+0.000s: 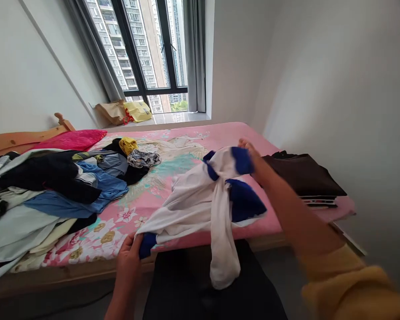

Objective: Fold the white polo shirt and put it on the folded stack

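A white shirt with blue patches (190,200) is stretched between my two hands over the near edge of the bed. My left hand (130,249) is closed on its lower left end, beside a blue patch. Farther up and to the right, my right hand (251,155) grips the blue part at the other end; its fingers are partly blurred. One white sleeve hangs down in front of my dark trousers (186,284). Part of the shirt rests on the pink flowered bed sheet (120,231).
A large heap of loose clothes (70,182) covers the bed's left side. Folded dark clothes (303,173) are stacked at the right end. Behind the heap lies a red pillow (73,139). Paper and yellow bags (136,111) stand on the window sill.
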`<state>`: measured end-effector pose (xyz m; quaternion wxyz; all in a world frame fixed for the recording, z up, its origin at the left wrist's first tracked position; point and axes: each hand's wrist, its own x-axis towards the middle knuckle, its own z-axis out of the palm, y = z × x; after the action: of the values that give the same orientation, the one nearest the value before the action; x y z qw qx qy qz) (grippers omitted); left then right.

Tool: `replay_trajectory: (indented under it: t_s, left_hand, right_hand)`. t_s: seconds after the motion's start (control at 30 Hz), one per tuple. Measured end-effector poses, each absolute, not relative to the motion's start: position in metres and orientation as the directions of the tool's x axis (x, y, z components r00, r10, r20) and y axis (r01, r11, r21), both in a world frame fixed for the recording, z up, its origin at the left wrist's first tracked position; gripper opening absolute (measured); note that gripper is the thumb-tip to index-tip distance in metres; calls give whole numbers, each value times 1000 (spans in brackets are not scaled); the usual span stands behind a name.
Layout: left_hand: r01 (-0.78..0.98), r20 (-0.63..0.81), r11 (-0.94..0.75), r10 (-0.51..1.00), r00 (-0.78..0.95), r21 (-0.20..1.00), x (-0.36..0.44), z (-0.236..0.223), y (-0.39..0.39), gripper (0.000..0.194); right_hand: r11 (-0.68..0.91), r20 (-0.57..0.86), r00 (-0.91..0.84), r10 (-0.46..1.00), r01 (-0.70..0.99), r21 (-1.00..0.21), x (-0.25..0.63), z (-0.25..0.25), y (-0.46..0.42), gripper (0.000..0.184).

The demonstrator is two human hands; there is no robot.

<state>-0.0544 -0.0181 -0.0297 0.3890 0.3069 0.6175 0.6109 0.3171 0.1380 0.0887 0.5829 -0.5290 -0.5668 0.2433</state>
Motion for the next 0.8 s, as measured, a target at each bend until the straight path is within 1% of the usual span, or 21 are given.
replay_trajectory:
  t_s: [0.07,0.13,0.17,0.2,0.23,0.27,0.3,0.33,0.37,0.4,0.43,0.5,0.53,0.57,0.63,0.67,0.7,0.73,0.77,0.8]
  left_hand:
    - [-84,-199,181,850,-488,980,-65,-65,-36,49]
    - [-44,-298,313,838,-457,949,-78,-100,-52,55]
    - [-14,-316,347,833,-454,938,-84,-116,-58,58]
    - [27,-303,356,833,-464,934,-89,-128,-63,59]
    - [87,-262,344,835,-484,935,-92,-137,-67,60]
    - [172,-192,316,841,-506,933,-93,-142,-69,58]
    - [279,-98,274,851,-516,920,-90,-143,-71,55]
    - [395,8,221,865,-501,892,-84,-140,-71,50]
    - [509,114,156,881,-459,846,-74,-135,-70,44]
    - [600,212,73,896,-391,797,-62,-128,-69,37]
    - [654,285,-17,908,-306,756,-48,-121,-66,31]
    - [688,354,-173,926,-130,705,-20,-109,-60,23]
    - [699,344,-215,938,-48,682,-8,-105,-57,21]
    - [714,325,-225,946,-4,663,2,-102,-54,21]
    - [750,285,-207,958,25,629,14,-103,-52,26]
    - [768,267,-187,963,21,613,16,-106,-52,29]
    - [783,253,-169,967,16,598,15,-110,-54,32]
    - [797,239,-158,971,17,583,13,-114,-56,34]
    - [808,229,-154,973,24,568,9,-118,-58,37]
    - [818,224,-157,974,36,553,5,-123,-61,40]
  right_hand:
    - [260,335,187,923,337,-905,305,18,106,75]
    - [91,195,204,959,433,-897,294,-56,60,84]
    - [12,145,241,960,482,-876,289,-90,35,88]
    - [-30,136,267,954,535,-844,283,-119,10,91]
    - [-35,158,267,950,598,-801,276,-142,-12,89]
    - [-15,210,266,941,652,-758,268,-159,-32,88]
    - [-3,228,245,942,687,-727,260,-170,-49,83]
    - [-1,212,217,953,702,-712,252,-176,-61,76]
    - [-18,164,192,968,702,-712,245,-177,-69,73]
    - [-62,79,172,982,690,-722,240,-176,-72,69]
    - [-118,-21,151,988,672,-731,235,-174,-72,65]
    - [-192,-197,63,978,635,-748,229,-166,-64,49]
    - [-189,-250,-16,968,607,-772,228,-161,-57,41]
    - [-165,-274,-114,955,562,-810,228,-154,-49,36]
    - [-125,-256,-290,922,402,-907,233,-131,-33,36]
    - [-134,-224,-317,922,282,-950,237,-115,-24,35]
    - [-141,-178,-299,938,142,-980,243,-96,-14,34]
    - [-133,-124,-228,966,-21,-991,251,-77,-5,33]
    - [-78,-56,-122,991,-185,-980,259,-59,4,35]
    - [2,11,-29,1000,-310,-951,268,-44,13,39]
